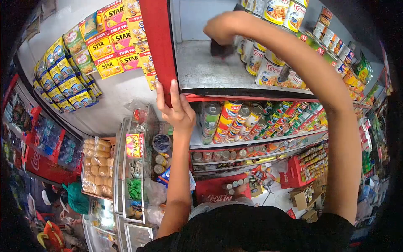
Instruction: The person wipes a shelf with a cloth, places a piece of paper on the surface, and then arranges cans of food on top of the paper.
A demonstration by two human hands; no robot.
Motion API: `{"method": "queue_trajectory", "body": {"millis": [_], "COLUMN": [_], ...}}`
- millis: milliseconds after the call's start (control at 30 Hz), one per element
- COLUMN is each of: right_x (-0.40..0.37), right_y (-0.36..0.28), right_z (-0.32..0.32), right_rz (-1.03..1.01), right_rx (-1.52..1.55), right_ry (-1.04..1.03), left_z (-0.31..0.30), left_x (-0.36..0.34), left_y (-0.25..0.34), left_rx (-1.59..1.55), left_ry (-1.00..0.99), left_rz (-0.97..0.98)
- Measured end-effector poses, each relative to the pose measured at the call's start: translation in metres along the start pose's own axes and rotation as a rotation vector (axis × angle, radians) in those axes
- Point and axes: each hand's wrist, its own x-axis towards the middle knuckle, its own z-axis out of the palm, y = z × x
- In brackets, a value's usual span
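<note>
At twelve o'clock, the right hand [222,28] clutches a dark, bunched cloth [221,49]. The left hand [178,110] (fingers spread) touches a flat red post [158,46].

Reads STAR on the yellow and pink hanging packets [121,38], with TWIN PACK running along them, and STAR once more on a single packet [134,145] lower down. Gives Century on white cans [268,72] up top and MEGA on green cans [287,104] below. Spells Coca-Cola on a red panel [216,198] at the bottom and, less clearly, on a red cooler [35,161] at far left.
</note>
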Motion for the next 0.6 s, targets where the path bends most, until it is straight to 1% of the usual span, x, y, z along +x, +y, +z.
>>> {"method": "queue_trajectory", "body": {"millis": [33, 100, 133, 200, 233, 300, 333, 400, 533, 600], "right_x": [0.013, 0.045, 0.063, 0.093, 0.099, 0.103, 0.094, 0.062, 0.021, -0.012], "right_y": [0.004, 0.008, 0.014, 0.021, 0.015, -0.001, -0.008, -0.016, -0.036, -0.043], "right_z": [0.0, 0.009, 0.022, 0.059, 0.074, 0.097, 0.096, 0.083, 0.074, 0.062], "right_rz": [-0.006, 0.177, 0.173, 0.229, 0.222, 0.323, 0.318, 0.293, 0.253, 0.098], "right_rx": [0.003, 0.168, 0.169, 0.327, 0.33, 0.433, 0.437, 0.555, 0.513, 0.415], "right_ry": [0.003, 0.179, 0.183, 0.267, 0.27, 0.219, 0.208, 0.167, 0.04, -0.01], "left_z": [0.0, -0.001, -0.001, -0.003, -0.003, -0.003, -0.004, -0.003, -0.003, -0.002], "left_x": [0.0, -0.002, -0.003, -0.005, -0.006, -0.006, -0.006, -0.007, -0.005, -0.005], "left_y": [0.001, -0.002, -0.004, -0.009, -0.01, -0.012, -0.012, -0.012, -0.009, -0.006], "left_rx": [-0.028, 0.007, 0.036, 0.104, 0.112, 0.142, 0.142, 0.138, 0.127, 0.099], "left_ry": [-0.002, -0.015, -0.024, -0.047, -0.051, -0.05, -0.061, -0.055, -0.052, -0.067], "left_rz": [-0.024, 0.005, 0.03, 0.051, 0.055, 0.084, 0.077, 0.08, 0.068, 0.044]}}
